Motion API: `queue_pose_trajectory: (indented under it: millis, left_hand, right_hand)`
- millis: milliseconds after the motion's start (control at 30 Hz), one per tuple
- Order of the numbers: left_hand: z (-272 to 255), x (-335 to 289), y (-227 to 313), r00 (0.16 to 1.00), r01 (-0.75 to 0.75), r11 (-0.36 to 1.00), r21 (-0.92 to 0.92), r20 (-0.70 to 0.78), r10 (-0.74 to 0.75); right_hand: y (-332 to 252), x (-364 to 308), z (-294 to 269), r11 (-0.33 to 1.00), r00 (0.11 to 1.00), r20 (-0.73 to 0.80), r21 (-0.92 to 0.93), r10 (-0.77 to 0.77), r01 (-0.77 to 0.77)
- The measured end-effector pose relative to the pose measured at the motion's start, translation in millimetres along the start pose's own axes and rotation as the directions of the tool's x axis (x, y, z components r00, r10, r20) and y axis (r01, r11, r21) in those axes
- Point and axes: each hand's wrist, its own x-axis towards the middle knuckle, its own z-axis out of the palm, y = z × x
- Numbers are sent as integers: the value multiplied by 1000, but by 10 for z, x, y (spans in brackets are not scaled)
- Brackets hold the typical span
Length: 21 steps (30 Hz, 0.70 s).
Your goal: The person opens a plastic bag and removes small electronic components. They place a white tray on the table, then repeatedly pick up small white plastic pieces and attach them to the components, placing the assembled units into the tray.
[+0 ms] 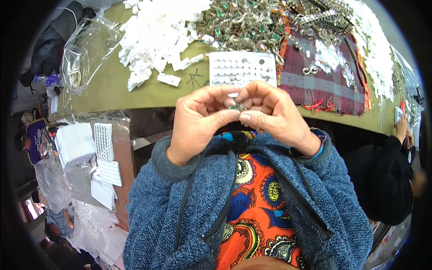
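My left hand [198, 117] and my right hand [281, 114] meet in front of my chest, just at the table's near edge. Between their thumbs and fingertips they pinch a small metal jewellery piece with a green stone [236, 107]. The fingers hide much of it, so its exact kind does not show. A small white bit [232, 95] sits between the fingertips above it. Right behind my hands lies a white tray [243, 77] with rows of scalloped slots, a few dark round spots at its top right. Beyond the tray spreads a tangled heap of metal jewellery pieces [238, 22], some with green stones.
White tags [157, 33] are heaped at the back left. On the right, a plaid cloth [324, 87] bears loose findings and white bits. Stacked white ridged trays [76, 144] stand on a side surface at left. A co-worker's hand [400, 128] works at far right.
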Motion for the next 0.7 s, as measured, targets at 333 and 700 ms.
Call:
queue_pose_trajectory:
  millis: [333, 700]
  left_hand:
    - [-84, -12, -7, 993, 119, 985, -123, 13, -118]
    - [-136, -12, -137, 999, 26, 974, -224, -36, -35]
  right_hand:
    - [40, -4, 59, 977, 975, -153, -166, -158, 133]
    - [55, 86, 120, 614, 870, 26, -697, -493, 370]
